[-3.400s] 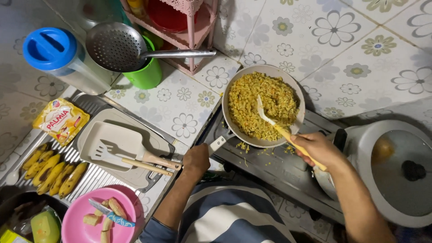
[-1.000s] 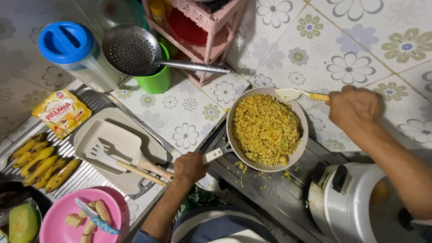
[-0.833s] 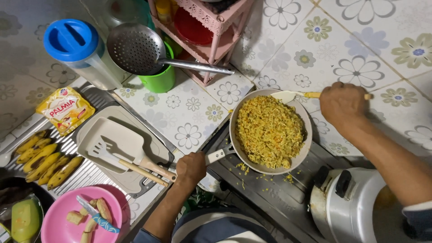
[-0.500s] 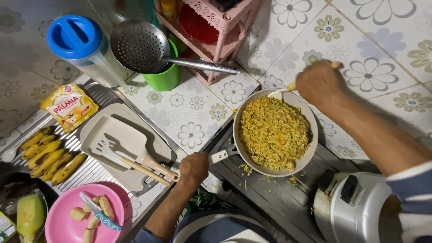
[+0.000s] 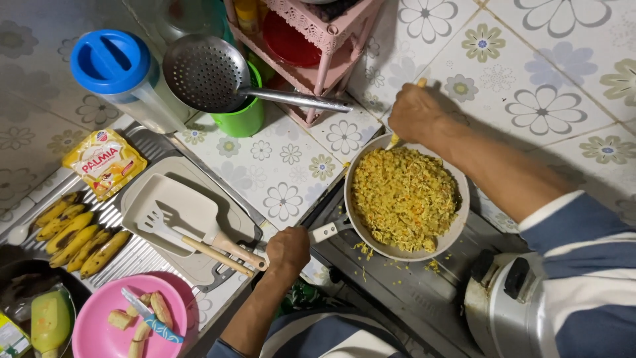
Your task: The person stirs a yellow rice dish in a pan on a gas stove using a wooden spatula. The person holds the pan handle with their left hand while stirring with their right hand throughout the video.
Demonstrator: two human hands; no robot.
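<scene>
My left hand (image 5: pixel 289 248) is wrapped tight around the end of the pan's handle (image 5: pixel 326 231), at the near edge of the stove (image 5: pixel 404 292). The frying pan (image 5: pixel 456 225) sits on the stove just ahead and to the right of that hand, full of yellow fried rice (image 5: pixel 403 197). My right hand (image 5: pixel 416 111) is over the pan's far rim, fingers curled shut around a wooden-handled utensil (image 5: pixel 396 138); only a short yellow bit of it shows below my fist, dipping into the rice at the far edge, and another tip pokes out above my knuckles. A few grains of rice lie spilled on the stove top under the pan. A rice cooker (image 5: pixel 507 311) stands just right of the stove, near my sleeve.
</scene>
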